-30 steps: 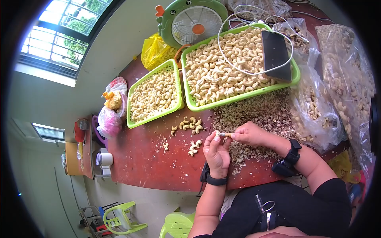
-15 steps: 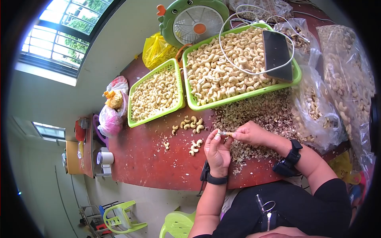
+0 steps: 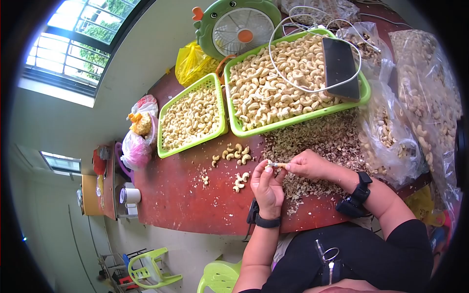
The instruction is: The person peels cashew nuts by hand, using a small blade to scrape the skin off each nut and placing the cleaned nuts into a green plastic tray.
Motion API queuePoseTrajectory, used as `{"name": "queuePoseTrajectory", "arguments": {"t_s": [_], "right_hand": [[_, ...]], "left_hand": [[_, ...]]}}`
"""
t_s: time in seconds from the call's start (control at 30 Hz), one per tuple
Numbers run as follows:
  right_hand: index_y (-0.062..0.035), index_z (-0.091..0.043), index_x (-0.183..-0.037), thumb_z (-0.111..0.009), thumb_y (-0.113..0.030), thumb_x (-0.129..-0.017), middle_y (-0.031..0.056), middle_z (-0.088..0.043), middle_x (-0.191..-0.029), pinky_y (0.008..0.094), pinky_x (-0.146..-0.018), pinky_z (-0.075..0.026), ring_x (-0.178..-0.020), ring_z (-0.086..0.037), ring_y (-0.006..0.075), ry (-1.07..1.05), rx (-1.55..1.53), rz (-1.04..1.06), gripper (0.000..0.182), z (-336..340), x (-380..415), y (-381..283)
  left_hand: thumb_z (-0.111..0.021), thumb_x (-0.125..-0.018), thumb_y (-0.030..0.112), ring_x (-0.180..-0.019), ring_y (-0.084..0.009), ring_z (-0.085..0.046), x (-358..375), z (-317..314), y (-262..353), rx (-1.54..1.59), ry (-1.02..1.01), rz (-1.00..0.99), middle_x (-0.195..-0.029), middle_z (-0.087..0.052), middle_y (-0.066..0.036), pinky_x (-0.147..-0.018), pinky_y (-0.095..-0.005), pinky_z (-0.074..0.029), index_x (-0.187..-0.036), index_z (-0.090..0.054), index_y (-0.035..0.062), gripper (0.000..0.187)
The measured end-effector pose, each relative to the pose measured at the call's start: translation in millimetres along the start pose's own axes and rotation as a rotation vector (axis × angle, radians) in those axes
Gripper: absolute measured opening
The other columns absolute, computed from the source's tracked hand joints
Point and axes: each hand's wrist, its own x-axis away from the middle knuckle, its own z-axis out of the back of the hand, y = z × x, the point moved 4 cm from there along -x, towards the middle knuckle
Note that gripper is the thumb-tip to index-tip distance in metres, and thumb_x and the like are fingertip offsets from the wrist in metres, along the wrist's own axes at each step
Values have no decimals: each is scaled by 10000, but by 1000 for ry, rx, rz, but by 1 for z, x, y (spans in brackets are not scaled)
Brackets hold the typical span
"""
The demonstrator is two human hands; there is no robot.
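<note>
My left hand and my right hand meet above the red table. Between their fingertips they pinch one cashew nut; what the right hand's fingertips hold against it is too small to tell. A heap of brown cashew skins lies under and behind my right hand. Two small groups of peeled cashews lie on the table just left of my left hand.
A large green tray of cashews carries a black phone and a white cable. A smaller green tray lies to its left, a green fan behind. Clear bags of cashews crowd the right. Coloured bags lie at the far left.
</note>
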Motion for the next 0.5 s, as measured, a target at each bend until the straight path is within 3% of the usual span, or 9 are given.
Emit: {"name": "queuePoseTrajectory", "arguments": {"t_s": [0.5], "right_hand": [[-38,-536,-595,-496,-336,-827,-26,-434,-463,221,-394,-318,-418,-377,52,4,-70,-20,379,0,1,-1]], "left_hand": [[-481,-777,-5,-820,-207,-576,1,-1,0,27,-17,-12,-864,-572,-108,-750,-371,-504,-905,-512,5,132]]}}
